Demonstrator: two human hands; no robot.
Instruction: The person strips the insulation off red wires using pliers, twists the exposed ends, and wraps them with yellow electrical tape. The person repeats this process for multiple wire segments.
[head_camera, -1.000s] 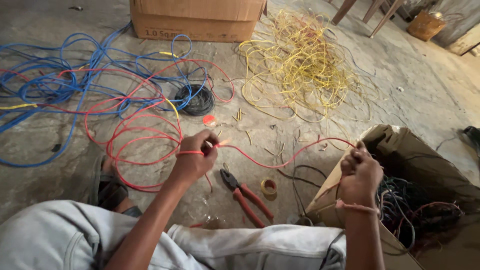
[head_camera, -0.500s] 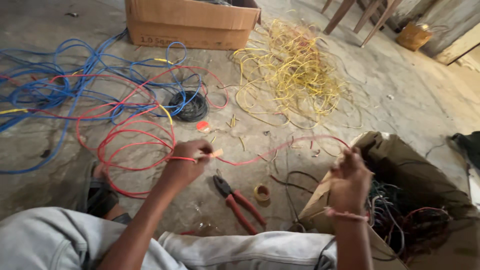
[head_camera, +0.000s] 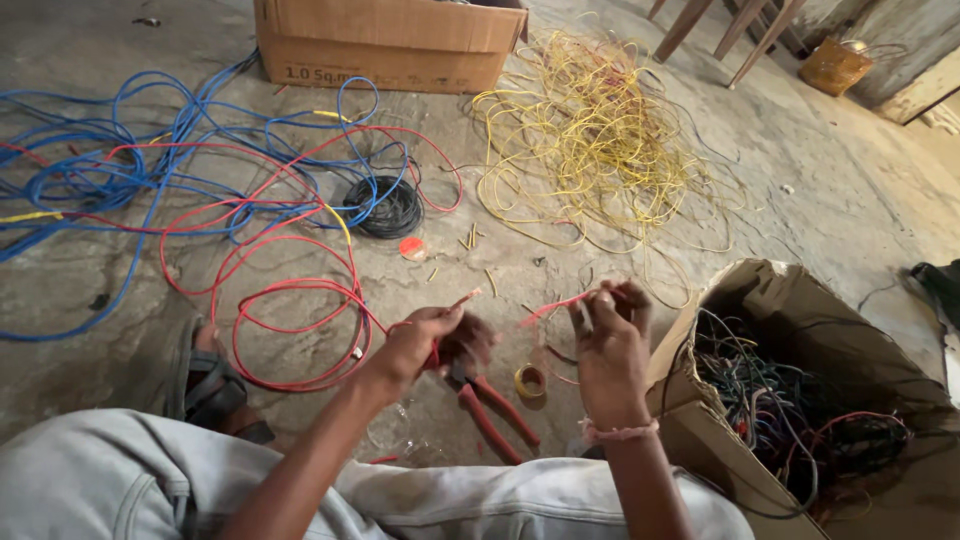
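Hands held level above floor, near each other. Left hand (head_camera: 425, 340) pinched red wire (head_camera: 290, 300), stripped tip (head_camera: 466, 298) aimed up-right. Right hand (head_camera: 610, 335) gripped short red piece (head_camera: 548, 308), axis pointing left, toward tip. Gap between ends small. Pliers (head_camera: 495, 420) lay below, untouched.

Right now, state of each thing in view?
left hand: fingers pinch a red wire end
right hand: fingers pinch another red wire piece
pliers: lying on the floor, untouched
tape roll: flat on the floor
box at right: open, holding tangled wires
yellow wire: loose heap
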